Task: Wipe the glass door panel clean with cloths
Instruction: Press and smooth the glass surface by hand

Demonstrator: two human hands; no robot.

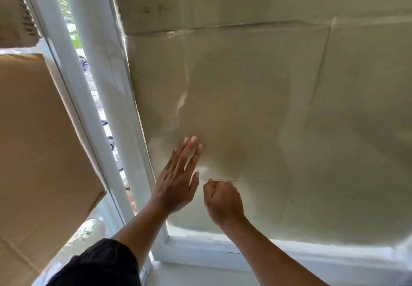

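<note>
Glass door panel [245,107] fills the right. My left hand [176,181] lies flat on it, fingers straight; right hand [223,201] just beside it is a fist, no cloth showing. I'd grab a cloth first, then wipe in overlapping strokes

Daylight comes through the glass [256,107] from behind, strongest in the gap [89,71] at left, where it burns out to white. The glass glows milky beige, with pale glare streaks near its middle. The left hand [176,183] and right hand [223,203] (both backlit) read dark. The frame [107,107] bows toward the edges with lens distortion, and the whole view is slightly soft.
</note>
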